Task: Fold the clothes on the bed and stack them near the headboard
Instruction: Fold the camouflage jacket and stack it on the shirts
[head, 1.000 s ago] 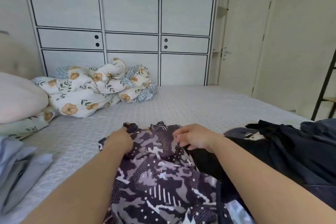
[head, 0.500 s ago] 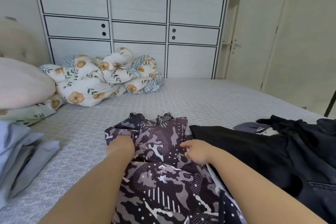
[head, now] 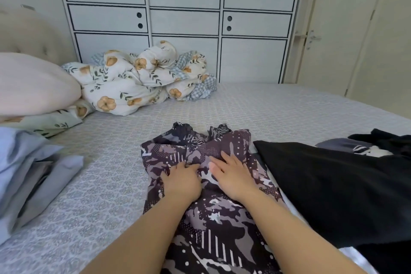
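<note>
A purple-grey camouflage garment (head: 213, 218) lies spread on the grey patterned bed (head: 106, 196) right in front of me. My left hand (head: 182, 181) sits on its upper part with fingers curled into a bunch of the fabric. My right hand (head: 231, 176) lies beside it, almost touching, fingers straight and flat on the cloth. A stack of folded light-blue clothes (head: 33, 173) rests at the left edge, below the pillows and the beige headboard (head: 33, 35). A black garment (head: 333, 184) lies flat to the right, partly over the camouflage one.
A pink pillow (head: 33, 87) sits on a floral one at the left. A crumpled floral duvet (head: 138, 80) is heaped at the far side against the white wardrobe (head: 184, 22). More dark clothes (head: 382, 144) are piled at the right. A closed door (head: 333, 40) stands beyond.
Both hands have slid back from the garment's far edge toward me and come together at its middle. The fabric is bunched between them.
</note>
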